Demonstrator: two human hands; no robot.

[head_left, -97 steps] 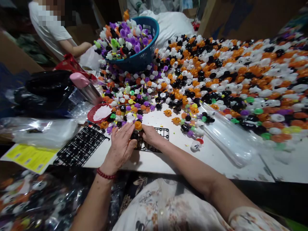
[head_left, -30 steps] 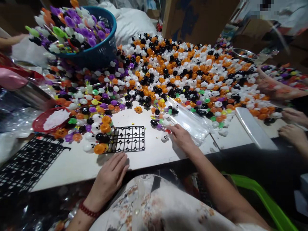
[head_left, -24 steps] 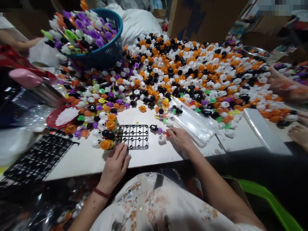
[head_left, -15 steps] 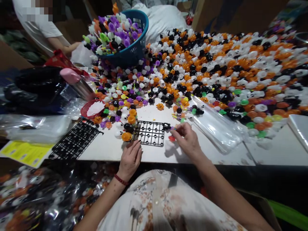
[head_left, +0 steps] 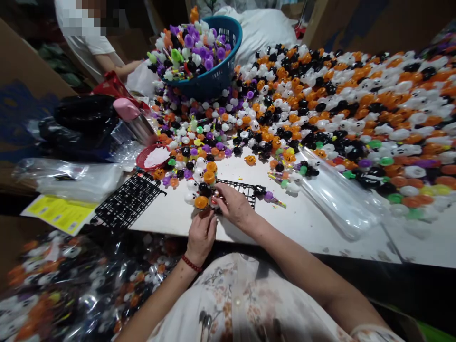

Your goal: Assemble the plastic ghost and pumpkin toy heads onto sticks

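Observation:
My right hand (head_left: 233, 204) reaches over the near left part of a black plastic grid (head_left: 249, 190), its fingers closed on a small toy (head_left: 214, 199) with red and white parts, mostly hidden. Just below, my left hand (head_left: 201, 233) has its fingers bent together at the grid's near left corner; what they grip is hidden. Along the grid's left side stand round toy heads, among them an orange pumpkin (head_left: 201, 202), a black one (head_left: 204, 189) and a white one (head_left: 190, 197). From the grid's far right corner a black-headed toy with a purple part (head_left: 269, 196) sticks out.
Stacked black grids (head_left: 126, 199) lie left, near clear bags (head_left: 78, 175) and a yellow printed sheet (head_left: 59, 213). More clear bags (head_left: 338, 199) lie right. Behind are a toy heap (head_left: 342, 99), a blue basket (head_left: 228, 66), a red basket (head_left: 140, 161) and another person's arm (head_left: 119, 69).
My right hand has moved left from the grid's right side to its near left corner, carrying the small toy. My left hand stays at that corner. The whole view has shifted.

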